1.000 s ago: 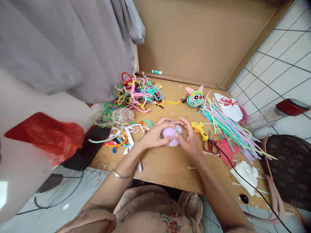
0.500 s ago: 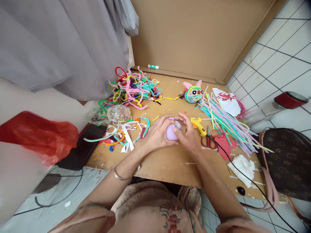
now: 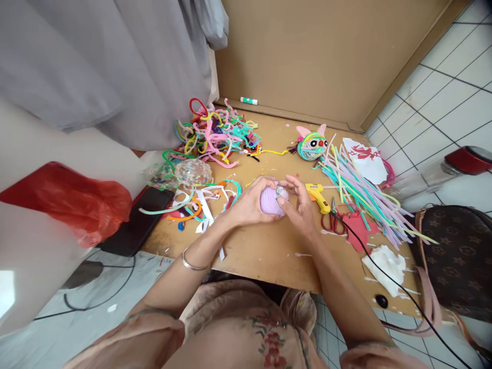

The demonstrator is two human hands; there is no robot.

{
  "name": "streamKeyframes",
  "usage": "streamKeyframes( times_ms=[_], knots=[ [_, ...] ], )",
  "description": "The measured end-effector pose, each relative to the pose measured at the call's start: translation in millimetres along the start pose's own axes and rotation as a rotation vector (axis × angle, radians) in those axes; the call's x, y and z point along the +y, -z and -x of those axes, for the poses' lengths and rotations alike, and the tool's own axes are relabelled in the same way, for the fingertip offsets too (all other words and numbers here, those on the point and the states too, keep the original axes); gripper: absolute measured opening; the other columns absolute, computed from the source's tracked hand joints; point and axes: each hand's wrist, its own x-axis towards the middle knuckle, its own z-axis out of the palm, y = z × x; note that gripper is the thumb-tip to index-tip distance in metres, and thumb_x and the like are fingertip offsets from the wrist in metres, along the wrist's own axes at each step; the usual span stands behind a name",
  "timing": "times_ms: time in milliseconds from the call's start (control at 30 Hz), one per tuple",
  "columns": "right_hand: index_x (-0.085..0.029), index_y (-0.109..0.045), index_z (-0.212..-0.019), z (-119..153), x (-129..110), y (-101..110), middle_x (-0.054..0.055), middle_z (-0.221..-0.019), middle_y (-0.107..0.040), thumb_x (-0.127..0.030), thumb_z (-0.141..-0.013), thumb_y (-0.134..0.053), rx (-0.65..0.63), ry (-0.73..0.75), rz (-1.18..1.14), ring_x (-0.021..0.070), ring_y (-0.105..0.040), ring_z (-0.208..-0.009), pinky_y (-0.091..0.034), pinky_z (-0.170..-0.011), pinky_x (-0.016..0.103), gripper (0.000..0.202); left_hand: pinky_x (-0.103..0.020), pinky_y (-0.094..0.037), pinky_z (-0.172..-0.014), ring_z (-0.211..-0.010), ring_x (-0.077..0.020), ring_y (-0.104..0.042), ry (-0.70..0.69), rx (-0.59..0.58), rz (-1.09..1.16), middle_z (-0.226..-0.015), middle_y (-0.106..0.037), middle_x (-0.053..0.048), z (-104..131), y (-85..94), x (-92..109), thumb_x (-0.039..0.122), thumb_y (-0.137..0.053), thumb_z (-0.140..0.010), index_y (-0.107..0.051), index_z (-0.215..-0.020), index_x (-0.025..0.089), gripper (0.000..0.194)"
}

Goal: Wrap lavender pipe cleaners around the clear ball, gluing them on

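Note:
Over the middle of the table, a ball wrapped in lilac pipe cleaner (image 3: pixel 270 201) is held between both hands, with a bit of clear surface showing at its upper right. My left hand (image 3: pixel 249 203) curves round its left side, fingers over the top and thumb underneath. On the other side, my right hand (image 3: pixel 299 206) has its thumb against the ball's right edge while its fingers arch above. Just right of that hand lies a yellow glue gun (image 3: pixel 319 198), with red-handled scissors (image 3: pixel 333 221) below it.
Tangled pipe cleaners (image 3: pixel 219 134) heap at the back left, near clear plastic balls (image 3: pixel 193 172). Straight pipe cleaners (image 3: pixel 369 200) lie right, by a decorated animal-faced ball (image 3: pixel 312 143). A black cord (image 3: pixel 371 256) crosses the right side beside a brown bag (image 3: pixel 453 256).
The view has shifted slightly, so the table contents sit a little further right. Both hands still hold the lilac ball, and the right thumb has moved slightly on it.

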Motion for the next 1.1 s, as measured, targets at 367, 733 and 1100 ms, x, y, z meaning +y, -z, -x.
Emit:
streamKeyframes(
  times_ms=[367, 733, 1100],
  knots=[
    [-0.027, -0.051, -0.135, 0.5, -1.7, -0.4, 0.01, -0.129, -0.063, -0.043, -0.082, -0.065, 0.01, 0.003, 0.108, 0.0286, -0.058, -0.121, -0.046, -0.107, 0.052, 0.057, -0.047, -0.046, -0.103, -0.123, -0.0295, -0.058, -0.081, -0.031, -0.039, -0.131, -0.058, -0.012, -0.1, 0.8, 4.3, 0.025, -0.075, -0.064, -0.047, -0.109, 0.024, 0.054],
    [-0.028, -0.051, -0.133, -1.3, -0.3, 0.9, 0.009, -0.126, -0.063, -0.054, -0.082, -0.069, -0.037, -0.088, -0.093, 0.0269, -0.057, -0.122, -0.046, -0.106, 0.049, 0.06, -0.048, -0.046, -0.103, -0.125, -0.0325, -0.057, -0.065, -0.05, -0.035, -0.13, -0.057, -0.013, -1.1, 1.1, 1.9, 0.027, -0.08, -0.062, -0.049, -0.11, 0.023, 0.057],
    [-0.028, -0.052, -0.131, -4.3, 2.5, 0.4, 0.009, -0.122, -0.062, -0.064, -0.077, -0.07, -0.056, -0.129, -0.137, 0.0265, -0.058, -0.12, -0.05, -0.102, 0.046, 0.067, -0.048, -0.045, -0.105, -0.126, -0.0309, -0.056, -0.068, -0.056, -0.031, -0.132, -0.056, -0.012, -0.9, 1.1, 0.5, 0.027, -0.08, -0.063, -0.048, -0.111, 0.024, 0.058]
  ],
)
